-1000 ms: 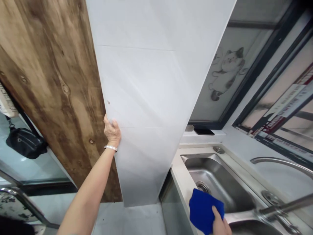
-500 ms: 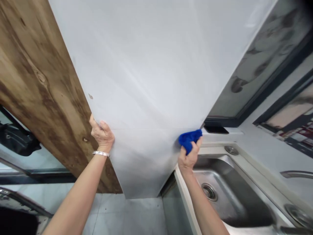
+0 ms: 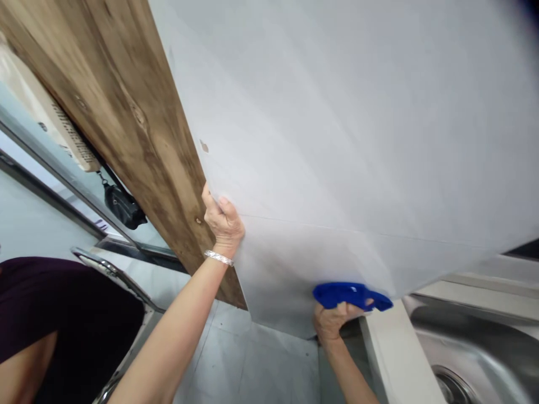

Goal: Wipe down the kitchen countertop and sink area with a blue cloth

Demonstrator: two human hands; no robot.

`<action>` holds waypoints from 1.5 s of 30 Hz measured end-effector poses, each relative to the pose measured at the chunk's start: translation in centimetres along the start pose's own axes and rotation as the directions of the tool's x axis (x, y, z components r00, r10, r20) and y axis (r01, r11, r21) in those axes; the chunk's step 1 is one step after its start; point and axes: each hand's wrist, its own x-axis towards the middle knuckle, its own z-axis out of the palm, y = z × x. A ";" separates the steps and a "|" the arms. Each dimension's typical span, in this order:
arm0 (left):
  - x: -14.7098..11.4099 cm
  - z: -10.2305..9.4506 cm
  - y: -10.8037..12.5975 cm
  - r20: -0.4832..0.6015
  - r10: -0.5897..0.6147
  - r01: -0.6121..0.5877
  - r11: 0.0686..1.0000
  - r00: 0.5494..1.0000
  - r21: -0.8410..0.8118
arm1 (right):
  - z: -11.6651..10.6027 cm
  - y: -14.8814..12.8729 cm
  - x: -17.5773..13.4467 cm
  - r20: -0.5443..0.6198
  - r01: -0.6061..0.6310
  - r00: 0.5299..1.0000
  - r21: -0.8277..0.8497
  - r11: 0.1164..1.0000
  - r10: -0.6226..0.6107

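A large glossy white panel (image 3: 320,129) fills most of the view, with a thin horizontal seam across its lower part and a small chip near the left edge. My left hand (image 3: 224,220), a silver bracelet at its wrist, is closed around that left edge, thumb on the white face. Lower and to the right, my right hand (image 3: 334,321) grips a blue cloth (image 3: 343,294) that lies against the panel below the seam. The cloth covers part of the fingers.
Brown wood boarding (image 3: 138,123) adjoins the panel's left side. At lower right, a counter edge (image 3: 396,348) borders a steel sink (image 3: 484,348). A person in dark clothing (image 3: 84,314) sits at lower left on a metal-framed chair. A black pouch (image 3: 124,206) hangs behind the wood; pale tiles (image 3: 252,359) cover the floor.
My right hand has brought the blue cloth down the panel, from the seam near its right edge to below the seam. The view has turned left; my left hand keeps its hold.
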 end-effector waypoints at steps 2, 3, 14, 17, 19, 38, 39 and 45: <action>-0.1 0.0 0.0 0.014 -0.004 0.004 1.000 1.000 0.001 | 0.9 -1.6 -1.1 0.029 0.189 0.982 -0.004 0.982 -0.189; -0.1 -0.1 0.0 0.017 -0.003 0.003 1.000 1.000 0.000 | 1.2 -2.6 -1.2 0.055 0.294 0.954 0.001 0.956 -0.294; -0.4 -0.3 0.0 0.040 -0.012 0.014 0.999 0.999 -0.048 | 7.2 -11.8 -0.9 0.328 0.789 0.254 0.474 0.391 -0.910; -0.4 -0.4 -0.3 0.042 -0.003 0.005 0.999 0.999 -0.048 | 7.3 -8.5 -2.6 0.300 0.863 0.066 0.461 0.205 -0.952; -0.3 -0.5 -0.6 0.036 0.011 -0.009 0.999 0.999 -0.048 | 6.1 -5.6 -2.4 0.312 0.905 -0.040 0.414 0.098 -0.949; 0.4 -0.2 -1.6 0.036 0.026 -0.023 0.996 0.999 -0.082 | -15.5 -9.2 32.2 0.237 0.819 0.573 -0.142 0.555 -0.785; 0.4 -0.2 -1.7 0.037 0.025 -0.022 0.997 0.999 -0.080 | -16.0 -10.2 34.2 0.179 0.777 0.629 -0.191 0.600 -0.756; 0.5 -0.2 -1.8 0.050 0.035 -0.030 0.995 0.998 -0.090 | -17.8 -16.6 45.6 -0.102 0.584 0.774 -0.268 0.766 -0.625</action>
